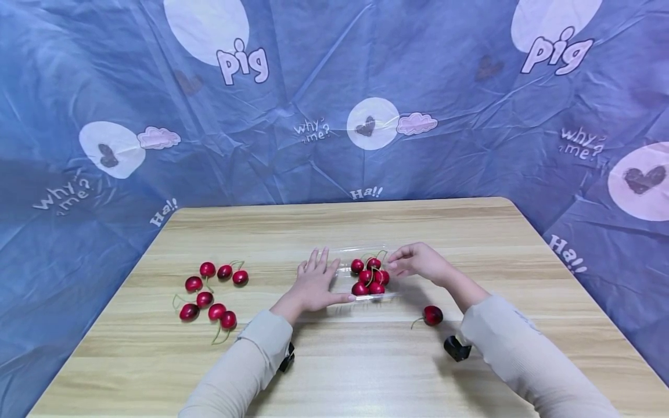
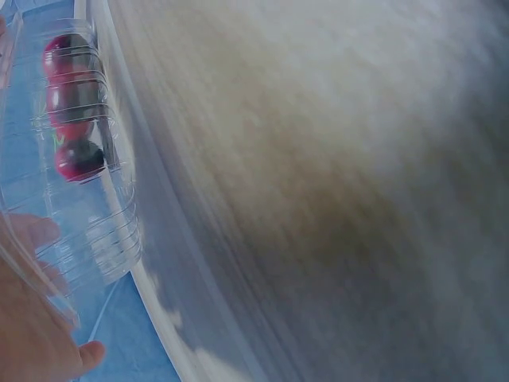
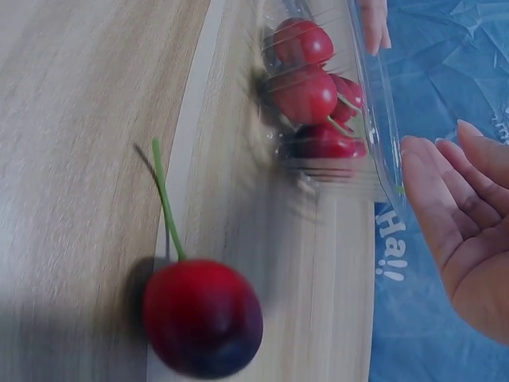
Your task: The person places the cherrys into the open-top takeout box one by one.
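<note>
A clear plastic box (image 1: pixel 342 284) lies on the table, with several dark red cherries (image 1: pixel 367 277) gathered toward its right end. Fingers spread, my left hand (image 1: pixel 313 285) rests over the box's left end, its thumb along the near rim. At the right end is my right hand (image 1: pixel 420 264), fingers loosely bent; in the right wrist view its fingertips (image 3: pixel 409 147) are right at the rim with nothing between them. The box's ribbed wall also shows in the left wrist view, beside the left fingers (image 2: pixel 36 231). One cherry (image 1: pixel 432 315) with a green stem lies on the table below the right hand.
Several more stemmed cherries (image 1: pixel 205 299) are scattered over the left part of the wooden table (image 1: pixel 340 371). A small black device (image 1: pixel 457 348) is at the right wrist. A blue printed cloth (image 1: pixel 313 75) hangs behind the table.
</note>
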`<state>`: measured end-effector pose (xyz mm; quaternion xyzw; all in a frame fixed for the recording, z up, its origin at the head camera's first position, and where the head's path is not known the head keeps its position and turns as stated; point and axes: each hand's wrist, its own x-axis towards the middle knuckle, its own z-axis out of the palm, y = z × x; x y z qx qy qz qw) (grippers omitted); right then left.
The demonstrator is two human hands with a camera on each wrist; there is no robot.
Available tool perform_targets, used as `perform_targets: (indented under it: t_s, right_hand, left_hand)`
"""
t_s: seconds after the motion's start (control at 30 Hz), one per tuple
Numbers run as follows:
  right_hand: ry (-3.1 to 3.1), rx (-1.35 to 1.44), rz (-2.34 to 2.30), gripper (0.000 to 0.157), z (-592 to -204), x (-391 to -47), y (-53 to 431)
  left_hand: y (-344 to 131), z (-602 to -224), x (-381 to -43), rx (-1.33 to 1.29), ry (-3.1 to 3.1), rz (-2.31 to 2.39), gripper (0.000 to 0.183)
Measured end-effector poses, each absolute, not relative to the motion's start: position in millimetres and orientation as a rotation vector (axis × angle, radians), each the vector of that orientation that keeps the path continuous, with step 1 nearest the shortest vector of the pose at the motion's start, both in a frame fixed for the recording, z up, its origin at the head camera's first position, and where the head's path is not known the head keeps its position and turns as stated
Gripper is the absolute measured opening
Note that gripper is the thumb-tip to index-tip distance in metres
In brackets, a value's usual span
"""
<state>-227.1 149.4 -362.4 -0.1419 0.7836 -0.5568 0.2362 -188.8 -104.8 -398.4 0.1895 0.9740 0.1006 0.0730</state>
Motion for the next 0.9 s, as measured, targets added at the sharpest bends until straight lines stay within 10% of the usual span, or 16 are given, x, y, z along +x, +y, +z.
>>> perform_targets:
  t_s: [0.9]
  right_hand:
    - [2.023, -0.388, -1.472, 0.023, -376.7, -212.0, 185.6]
  left_hand:
    - [-103.4, -395.1, -187.3, 0.569, 2.919, 0.323, 0.1]
